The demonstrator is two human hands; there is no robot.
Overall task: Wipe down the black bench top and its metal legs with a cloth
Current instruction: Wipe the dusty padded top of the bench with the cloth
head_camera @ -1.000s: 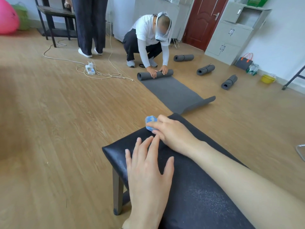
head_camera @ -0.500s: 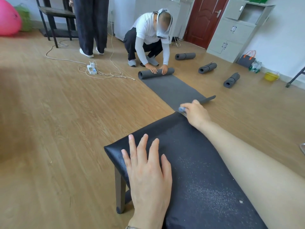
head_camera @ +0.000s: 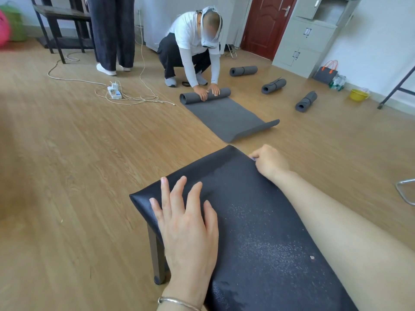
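Note:
The black bench top [head_camera: 251, 212] fills the lower middle of the head view, with pale dust specks on its near part. One brown metal leg [head_camera: 157, 257] shows under its left edge. My left hand [head_camera: 188, 223] lies flat on the top near that edge, fingers spread. At the far right edge of the top, my right hand [head_camera: 269, 161] is curled around a blue cloth [head_camera: 252, 157]. Only a small sliver of the cloth shows past the fingers.
A crouching person [head_camera: 190, 48] rolls a grey mat [head_camera: 224, 113] on the wood floor just beyond the bench. Rolled mats [head_camera: 306, 101] lie at the right. A power strip with cables [head_camera: 114, 92] lies at the left, and a standing person [head_camera: 112, 34] is behind it.
My right hand swept the cloth from the far left part of the bench top across to its far right edge. The left hand stayed flat on the top.

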